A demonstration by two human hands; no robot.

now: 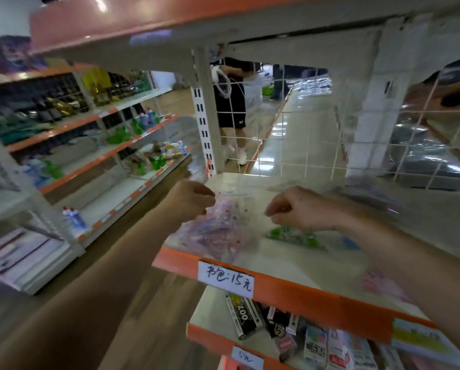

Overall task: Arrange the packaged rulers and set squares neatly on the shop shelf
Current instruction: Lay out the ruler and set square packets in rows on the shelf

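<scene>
left hand [194, 200] pinches top edge of pink packet [218, 231] lying front left on shelf [290, 265] | packet likely light, floppy, slippery film: best held by sealed edge | right hand [295, 209] curled above green packet [295, 237], grip unclear

Blur smears the pink packets [218, 225], and the right hand [301, 209] hides its fingertips.

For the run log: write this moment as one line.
left hand pinches pink packet | right hand curled above green packet, grip unclear | both packets on shelf
</scene>
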